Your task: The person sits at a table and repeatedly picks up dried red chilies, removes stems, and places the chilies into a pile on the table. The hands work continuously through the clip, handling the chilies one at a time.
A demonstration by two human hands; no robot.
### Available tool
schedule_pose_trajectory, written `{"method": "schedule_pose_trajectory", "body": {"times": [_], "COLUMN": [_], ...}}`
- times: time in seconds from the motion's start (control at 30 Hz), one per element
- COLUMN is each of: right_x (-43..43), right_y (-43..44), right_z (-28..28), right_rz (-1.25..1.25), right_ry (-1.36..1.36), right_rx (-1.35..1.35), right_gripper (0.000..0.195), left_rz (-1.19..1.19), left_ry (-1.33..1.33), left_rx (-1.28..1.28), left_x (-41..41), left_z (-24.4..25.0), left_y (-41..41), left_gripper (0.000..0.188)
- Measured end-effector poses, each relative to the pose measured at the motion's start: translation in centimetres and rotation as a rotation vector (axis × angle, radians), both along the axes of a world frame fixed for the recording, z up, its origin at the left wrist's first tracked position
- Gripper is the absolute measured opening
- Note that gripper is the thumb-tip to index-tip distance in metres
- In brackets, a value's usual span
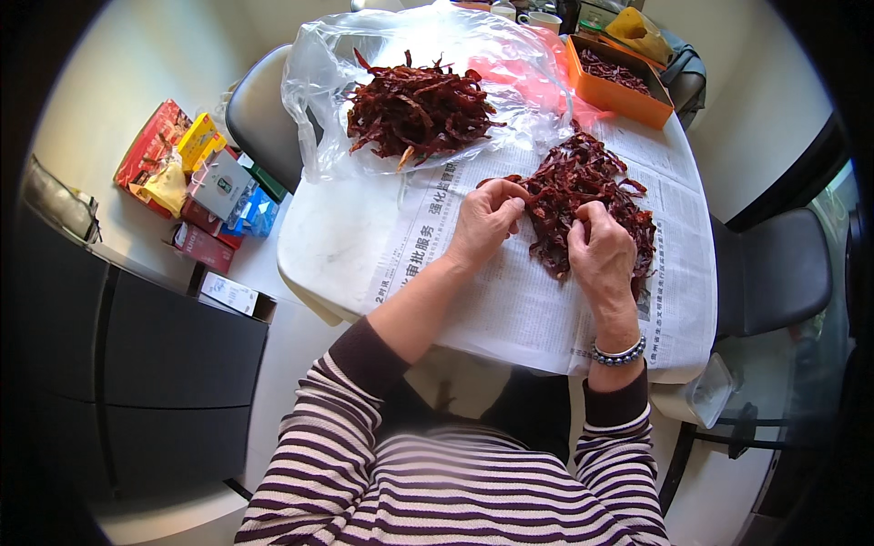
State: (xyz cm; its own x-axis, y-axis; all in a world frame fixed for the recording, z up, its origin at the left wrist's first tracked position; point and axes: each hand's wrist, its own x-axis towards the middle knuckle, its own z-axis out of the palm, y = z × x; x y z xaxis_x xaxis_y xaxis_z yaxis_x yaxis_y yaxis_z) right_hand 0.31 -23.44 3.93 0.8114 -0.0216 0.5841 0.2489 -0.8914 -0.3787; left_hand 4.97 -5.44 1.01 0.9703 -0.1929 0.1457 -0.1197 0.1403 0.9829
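Dried red chili peppers lie in a loose pile [577, 184] on newspaper sheets [505, 307] spread over the table. At the pile's left edge my left hand [486, 222] pinches a dried chili between thumb and fingertips; part of it shows behind the knuckles. My right hand [604, 246], a beaded bracelet at its wrist, is over the pile's near side with thumb and index finger together. Whatever may be between those fingertips is too small to make out. A larger heap of dried chilies [420, 109] rests on a clear plastic bag [314, 89] farther back.
An orange box [621, 95] at the back right holds more dried chilies. Mugs [543, 22] stand beyond the bag. Dark chairs [266, 109] flank the table [328, 252]. Bags and cartons [218, 181] sit on the floor to the left. Under the right corner is a plastic-lined bin [707, 389].
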Motion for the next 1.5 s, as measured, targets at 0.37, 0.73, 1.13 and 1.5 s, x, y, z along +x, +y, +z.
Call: {"method": "schedule_pose_trajectory", "body": {"times": [0.37, 0.73, 1.13, 1.5], "right_x": [-1.3, -1.2, -0.5, -0.2], "right_y": [0.2, 1.0, 1.0, 0.7], "right_z": [1.3, 0.8, 0.9, -0.3], "right_rz": [0.201, 0.323, 0.086, 0.002], "right_ry": [-0.342, -0.072, -0.01, 0.128], "right_rx": [0.561, 0.745, 0.155, 0.058], "right_gripper": [0.009, 0.009, 0.018, 0.026], "left_rz": [-0.207, -0.528, -0.267, -0.307], "left_ry": [0.416, 0.429, 0.555, 0.587], "left_rx": [-0.331, -0.569, -0.833, -0.766], "left_x": [0.0, 0.1, 0.6, 0.1], "left_z": [1.3, 1.1, 1.1, 1.6], "left_y": [1.1, 1.3, 2.0, 1.9], "left_gripper": [0.02, 0.033, 0.012, 0.012]}}
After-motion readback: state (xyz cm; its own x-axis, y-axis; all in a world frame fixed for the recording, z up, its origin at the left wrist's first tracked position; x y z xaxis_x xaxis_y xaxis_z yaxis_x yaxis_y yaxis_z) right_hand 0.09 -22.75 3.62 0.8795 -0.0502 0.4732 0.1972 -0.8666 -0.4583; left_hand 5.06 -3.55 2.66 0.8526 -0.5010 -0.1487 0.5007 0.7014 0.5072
